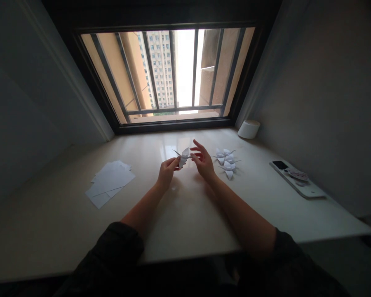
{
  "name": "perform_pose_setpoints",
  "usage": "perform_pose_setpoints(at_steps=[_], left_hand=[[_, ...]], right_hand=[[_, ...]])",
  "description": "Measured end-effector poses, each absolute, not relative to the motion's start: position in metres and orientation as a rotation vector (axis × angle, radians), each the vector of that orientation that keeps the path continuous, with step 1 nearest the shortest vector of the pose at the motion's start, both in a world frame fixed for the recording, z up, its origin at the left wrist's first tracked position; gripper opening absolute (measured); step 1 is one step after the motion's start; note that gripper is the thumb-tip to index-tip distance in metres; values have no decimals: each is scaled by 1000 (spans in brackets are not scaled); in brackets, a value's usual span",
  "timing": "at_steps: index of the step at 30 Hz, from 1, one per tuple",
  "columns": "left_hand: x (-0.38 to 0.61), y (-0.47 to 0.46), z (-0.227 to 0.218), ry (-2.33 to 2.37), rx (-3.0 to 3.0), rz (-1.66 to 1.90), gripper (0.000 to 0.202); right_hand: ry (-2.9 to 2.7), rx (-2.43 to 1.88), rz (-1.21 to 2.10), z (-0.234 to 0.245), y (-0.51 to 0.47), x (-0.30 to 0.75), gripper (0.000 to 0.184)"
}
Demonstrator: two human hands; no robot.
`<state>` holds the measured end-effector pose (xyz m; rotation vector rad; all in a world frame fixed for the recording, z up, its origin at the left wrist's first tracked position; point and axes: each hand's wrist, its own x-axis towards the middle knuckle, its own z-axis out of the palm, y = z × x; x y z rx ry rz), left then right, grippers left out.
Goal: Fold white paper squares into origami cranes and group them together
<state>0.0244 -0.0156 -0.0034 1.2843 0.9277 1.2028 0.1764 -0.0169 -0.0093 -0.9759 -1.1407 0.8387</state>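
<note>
A small white folded paper crane [184,156] is held above the pale tabletop [179,214], near the window. My left hand [167,171] pinches its lower left side with closed fingers. My right hand [202,161] pinches its right tip with thumb and forefinger, the other fingers raised. To the right of my right hand lie finished white paper cranes [226,161] in a small cluster on the table.
A loose stack of white paper sheets [109,181] lies at the left. A white cylinder [249,128] stands at the back right corner. A phone and a small printed item rest on a flat white case [297,179] at the right. A barred window [173,74] is behind.
</note>
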Motion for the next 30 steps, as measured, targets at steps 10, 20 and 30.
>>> perform_pose_setpoints(at_steps=[10,20,30], left_hand=[[26,-18,-4,882,1321,1100,42],[27,-18,-5,837,1227,1217,39],[29,-19,-5,833,1221,1225,32]], right_hand=[[-1460,-969,519,-5,-24,178,25],[-1480,-988,537,-5,-26,177,21],[-1520,-1020,434,-7,-24,179,29]])
